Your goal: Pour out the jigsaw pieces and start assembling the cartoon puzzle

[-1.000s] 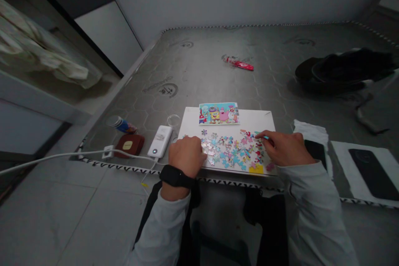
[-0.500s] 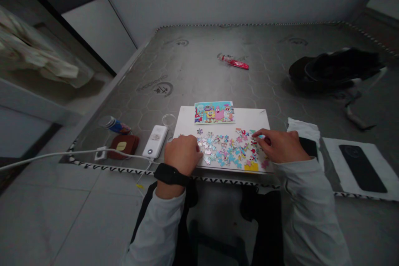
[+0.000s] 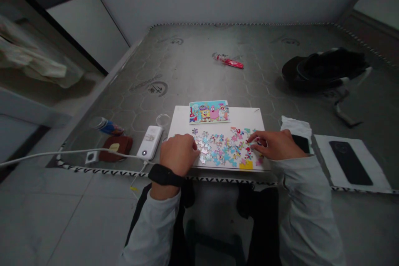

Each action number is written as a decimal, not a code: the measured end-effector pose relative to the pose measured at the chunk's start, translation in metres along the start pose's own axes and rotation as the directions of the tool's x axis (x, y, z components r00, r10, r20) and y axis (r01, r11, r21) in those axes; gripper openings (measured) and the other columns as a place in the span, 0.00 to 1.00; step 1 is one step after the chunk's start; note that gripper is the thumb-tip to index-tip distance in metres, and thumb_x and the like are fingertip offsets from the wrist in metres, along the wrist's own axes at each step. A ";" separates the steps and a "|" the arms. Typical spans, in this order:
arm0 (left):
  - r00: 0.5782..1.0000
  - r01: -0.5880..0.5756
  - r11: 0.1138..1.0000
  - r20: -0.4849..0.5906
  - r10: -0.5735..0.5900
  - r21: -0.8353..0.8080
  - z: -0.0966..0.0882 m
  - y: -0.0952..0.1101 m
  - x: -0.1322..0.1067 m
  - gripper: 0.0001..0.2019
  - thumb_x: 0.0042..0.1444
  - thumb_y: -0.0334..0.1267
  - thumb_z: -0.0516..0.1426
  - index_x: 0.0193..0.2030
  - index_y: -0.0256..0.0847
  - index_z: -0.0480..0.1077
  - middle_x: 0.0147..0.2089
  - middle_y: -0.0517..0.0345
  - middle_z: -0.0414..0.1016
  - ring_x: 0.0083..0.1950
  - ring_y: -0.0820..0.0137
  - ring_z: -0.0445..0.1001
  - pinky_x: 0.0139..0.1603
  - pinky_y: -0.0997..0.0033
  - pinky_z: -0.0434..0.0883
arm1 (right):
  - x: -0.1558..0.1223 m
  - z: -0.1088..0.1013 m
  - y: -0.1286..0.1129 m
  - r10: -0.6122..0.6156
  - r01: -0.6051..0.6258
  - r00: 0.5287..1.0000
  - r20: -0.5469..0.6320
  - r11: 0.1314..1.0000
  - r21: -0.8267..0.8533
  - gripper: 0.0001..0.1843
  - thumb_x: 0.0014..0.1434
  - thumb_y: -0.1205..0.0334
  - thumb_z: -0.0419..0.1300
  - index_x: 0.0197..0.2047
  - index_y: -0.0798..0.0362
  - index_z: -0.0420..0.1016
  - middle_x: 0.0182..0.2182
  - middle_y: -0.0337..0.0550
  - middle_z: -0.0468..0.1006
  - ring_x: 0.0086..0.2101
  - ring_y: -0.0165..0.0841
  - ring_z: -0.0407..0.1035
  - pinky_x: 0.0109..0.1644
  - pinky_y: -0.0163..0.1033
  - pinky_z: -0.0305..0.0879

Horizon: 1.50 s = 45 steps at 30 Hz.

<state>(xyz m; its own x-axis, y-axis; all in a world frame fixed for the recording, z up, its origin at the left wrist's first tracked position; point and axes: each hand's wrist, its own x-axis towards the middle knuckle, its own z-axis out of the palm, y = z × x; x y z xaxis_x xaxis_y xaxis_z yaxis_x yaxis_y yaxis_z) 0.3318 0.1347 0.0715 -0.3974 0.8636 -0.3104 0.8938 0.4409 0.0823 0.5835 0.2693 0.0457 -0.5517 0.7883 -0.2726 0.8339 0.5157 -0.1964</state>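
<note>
Loose jigsaw pieces point(image 3: 229, 149), mostly light blue, pink and red, lie over the near half of a white board point(image 3: 243, 115). A small cartoon picture card point(image 3: 209, 112) lies flat along the board's far side. My left hand point(image 3: 179, 153), with a black band at its wrist, rests over the board's left end. Its fingers curl under and are mostly hidden, so whatever they hold does not show. At the right end, my right hand point(image 3: 271, 144) reaches in among the pieces. Its index finger and thumb are bent and slightly apart, with the tips at red pieces.
Left of the board are a white power bank point(image 3: 150, 142) with a cable, a brown case point(image 3: 116, 148), a can point(image 3: 107, 125) and a clear round lid point(image 3: 162, 120). To the right lies a white box point(image 3: 352, 162) picturing a phone. Farther off are a red packet point(image 3: 229, 61) and a black cap point(image 3: 324, 68).
The whole view has shifted slightly, so things appear farther left. My right fingertips have come lower, nearer the red pieces. My left hand stays at the board's left end.
</note>
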 end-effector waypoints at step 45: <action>0.996 0.089 0.996 -0.005 -0.089 0.008 -0.017 -0.017 -0.004 0.11 0.58 0.47 0.61 0.40 0.48 0.82 0.41 0.50 0.83 0.44 0.53 0.80 0.42 0.56 0.73 | 0.000 0.005 0.037 0.217 -0.238 0.964 0.153 0.962 0.134 0.15 0.45 0.43 0.70 0.28 0.44 0.81 0.28 0.37 0.83 0.30 0.37 0.76 0.31 0.39 0.61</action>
<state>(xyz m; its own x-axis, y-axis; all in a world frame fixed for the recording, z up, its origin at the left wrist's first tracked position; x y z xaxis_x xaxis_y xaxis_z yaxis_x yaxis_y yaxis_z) 0.3143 0.1284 0.0876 -0.4762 0.8223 -0.3116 0.8567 0.5137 0.0464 0.6146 0.2865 0.0342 -0.3532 0.8204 -0.4497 0.9315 0.2638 -0.2505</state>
